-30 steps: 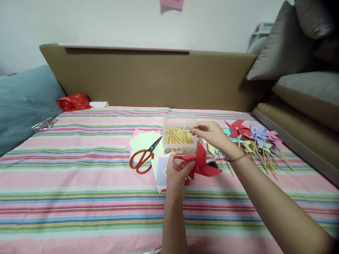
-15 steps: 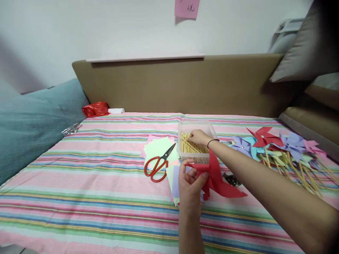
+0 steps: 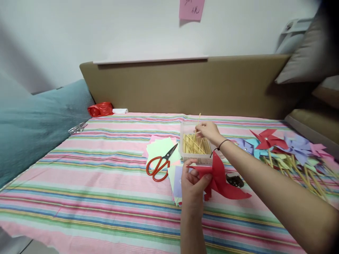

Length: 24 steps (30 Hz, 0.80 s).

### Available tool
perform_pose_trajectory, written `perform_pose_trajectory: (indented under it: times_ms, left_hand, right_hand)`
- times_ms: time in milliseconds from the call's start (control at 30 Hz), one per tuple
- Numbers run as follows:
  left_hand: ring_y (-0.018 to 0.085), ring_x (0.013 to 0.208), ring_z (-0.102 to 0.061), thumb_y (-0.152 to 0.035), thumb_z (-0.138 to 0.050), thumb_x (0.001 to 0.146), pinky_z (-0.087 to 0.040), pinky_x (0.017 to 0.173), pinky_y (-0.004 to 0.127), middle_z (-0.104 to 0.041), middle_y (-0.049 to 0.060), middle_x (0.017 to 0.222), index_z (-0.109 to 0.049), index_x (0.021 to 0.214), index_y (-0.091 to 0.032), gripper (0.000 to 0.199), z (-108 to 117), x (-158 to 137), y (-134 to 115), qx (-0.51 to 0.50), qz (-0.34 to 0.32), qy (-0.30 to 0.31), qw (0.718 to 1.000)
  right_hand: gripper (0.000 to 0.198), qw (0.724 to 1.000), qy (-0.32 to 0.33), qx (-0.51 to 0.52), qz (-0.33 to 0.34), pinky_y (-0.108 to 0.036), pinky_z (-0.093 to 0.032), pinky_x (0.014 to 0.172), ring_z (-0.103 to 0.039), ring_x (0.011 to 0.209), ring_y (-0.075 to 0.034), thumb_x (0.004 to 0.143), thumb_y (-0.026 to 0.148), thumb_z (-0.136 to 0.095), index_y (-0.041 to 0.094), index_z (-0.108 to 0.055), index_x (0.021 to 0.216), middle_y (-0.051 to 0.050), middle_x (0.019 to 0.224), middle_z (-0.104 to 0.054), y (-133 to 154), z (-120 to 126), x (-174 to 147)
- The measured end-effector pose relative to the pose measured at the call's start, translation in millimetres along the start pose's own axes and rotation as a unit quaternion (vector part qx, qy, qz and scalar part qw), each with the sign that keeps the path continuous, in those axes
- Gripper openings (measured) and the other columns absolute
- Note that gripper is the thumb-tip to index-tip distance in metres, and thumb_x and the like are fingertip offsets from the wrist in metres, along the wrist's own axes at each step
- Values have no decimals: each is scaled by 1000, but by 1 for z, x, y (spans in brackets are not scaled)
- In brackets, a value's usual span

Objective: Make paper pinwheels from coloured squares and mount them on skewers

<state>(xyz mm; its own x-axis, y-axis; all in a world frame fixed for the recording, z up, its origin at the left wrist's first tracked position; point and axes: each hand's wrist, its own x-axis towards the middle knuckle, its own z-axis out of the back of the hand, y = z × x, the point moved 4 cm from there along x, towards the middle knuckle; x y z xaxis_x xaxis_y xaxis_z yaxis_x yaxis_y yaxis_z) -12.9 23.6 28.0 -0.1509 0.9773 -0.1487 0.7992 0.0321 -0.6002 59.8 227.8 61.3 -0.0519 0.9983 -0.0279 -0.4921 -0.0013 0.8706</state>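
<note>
In my left hand (image 3: 194, 183), thumb and fingers pinch a red paper pinwheel (image 3: 221, 181) near its middle. My right hand (image 3: 210, 131) grips a thin straw-coloured stick (image 3: 199, 119), which stands nearly upright over a clear plastic box (image 3: 182, 148). Inside that box lies a heap of similar sticks (image 3: 194, 144). A small container of dark, shiny bits (image 3: 235, 180) sits to the right of the pinwheel, partly behind it. Coloured paper squares (image 3: 172, 181) lie partly under my left hand.
Red-handled scissors (image 3: 161, 165) rest on pale green and pink paper sheets (image 3: 159, 147). Finished pinwheels on sticks (image 3: 267, 139) are piled at the right. A red plastic bundle (image 3: 100, 109) and a white item (image 3: 120, 110) lie by the brown backrest (image 3: 172, 86).
My right hand has risen from the heap in the box, bringing up one stick. My left hand still holds the red pinwheel. The whole view has shifted slightly.
</note>
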Motion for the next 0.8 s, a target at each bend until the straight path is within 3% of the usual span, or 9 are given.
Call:
perform_pose_trajectory:
  times_ms: [100,167,233,300,400,467,667,800]
  left_hand:
    - [12,65,-65,-20,-85,57,-48,65,23,-72,-2,73,-52,100,-23,55,-1,0,0,18,4,6,1000]
    - [12,65,-65,-20,-84,58,-49,66,22,-71,-2,73,-52,99,-23,52,0,1,0,23,2,10,1000]
    - [11,64,-64,-19,-84,58,-49,65,22,-70,-3,71,-52,99,-23,52,1,3,-1,24,-6,14,1000]
    - [11,63,-63,-18,-84,59,-48,63,21,-69,-4,70,-52,100,-23,52,1,4,0,24,-13,27,999]
    - [10,66,-63,-20,-84,61,-49,66,21,-68,-4,73,-52,101,-24,52,-1,4,4,27,-14,57,998]
    - [10,68,-64,-23,-85,62,-50,72,23,-68,-4,77,-52,101,-25,52,-2,4,6,37,-13,69,997]
    - [10,62,-56,-31,-87,61,-47,65,22,-56,-7,67,-50,104,-28,57,-7,4,11,37,-20,94,995]
    - [8,64,-57,-22,-85,64,-47,74,22,-57,-8,69,-50,105,-29,54,-8,4,11,21,-30,103,994]
  right_hand:
    - [15,987,-103,94,77,-22,-52,63,-64,65,-10,92,25,-47,17,-60,89,-4,82,-67,23,45,-36]
    - [11,955,-159,200,151,-21,-48,55,-57,56,-9,86,30,-58,20,-61,86,2,68,-59,25,72,-74]
    - [13,945,-127,259,157,-20,-34,41,-41,43,-7,80,35,-67,23,-65,86,6,60,-51,11,83,-114]
    - [17,953,-112,263,97,-20,-27,38,-38,43,-7,77,38,-71,25,-69,88,6,58,-49,-16,83,-151]
    - [22,966,-84,242,22,-22,-42,50,-56,61,-13,75,42,-74,25,-74,89,-1,73,-65,-53,69,-188]
    - [26,970,-71,234,1,-25,-47,57,-60,70,-16,75,44,-74,27,-76,94,-3,82,-70,-68,61,-200]
    - [26,970,-18,244,-8,-25,-47,52,-58,60,-15,80,43,-69,29,-76,100,-2,74,-70,-77,52,-212]
    - [21,970,-24,236,49,-27,-54,66,-67,76,-19,82,34,-67,30,-77,100,-3,89,-76,-72,55,-220]
